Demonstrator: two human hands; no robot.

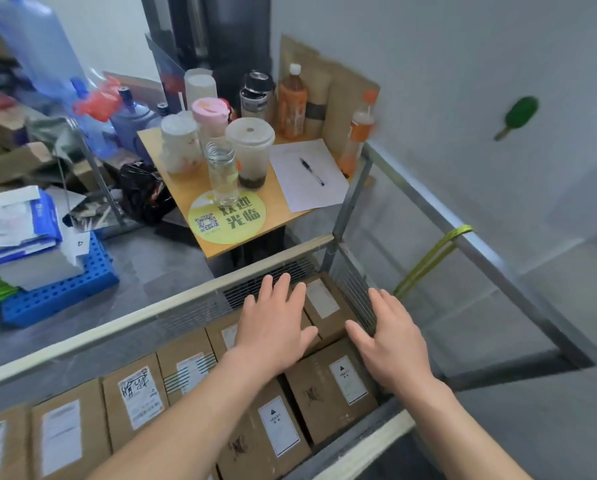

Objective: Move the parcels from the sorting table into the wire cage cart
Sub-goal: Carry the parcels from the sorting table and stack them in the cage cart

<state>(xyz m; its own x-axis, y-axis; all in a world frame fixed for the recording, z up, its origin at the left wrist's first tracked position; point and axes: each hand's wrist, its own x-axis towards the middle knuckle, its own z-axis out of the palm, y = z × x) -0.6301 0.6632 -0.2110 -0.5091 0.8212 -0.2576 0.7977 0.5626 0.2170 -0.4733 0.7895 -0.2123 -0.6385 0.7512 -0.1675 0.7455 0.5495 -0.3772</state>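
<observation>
Both hands are seen inside the cage cart (200,299), above the parcels packed at its far right corner. The left hand (273,327) is spread wide, palm down, fingers flat over a parcel (325,306) lying at about twelve o'clock from the wrist; whether the palm presses on the cardboard or floats just above it cannot be told. The right hand (390,337) is likewise opened wide and empty, held beside the wire mesh (356,292) at two o'clock of the left hand. Nothing is gripped by either hand. The flat, spread pose is judged to suit settling or releasing a box into its slot, not lifting one.

The parcels are laid label-up in tight rows, running from the corner toward seven o'clock along the near rail (366,445). Two boxes marked heavy (331,386) sit just below the hands at six o'clock. Such close packing is judged to keep the load from shifting and to use the floor of the cart fully.

At twelve o'clock beyond the cart a small table (186,188) bears cups, bottles, a sheet of paper (307,174) and a pen (311,172). At nine o'clock a blue crate (65,289) with papers is seen. The sorting table cannot be identified with certainty.
</observation>
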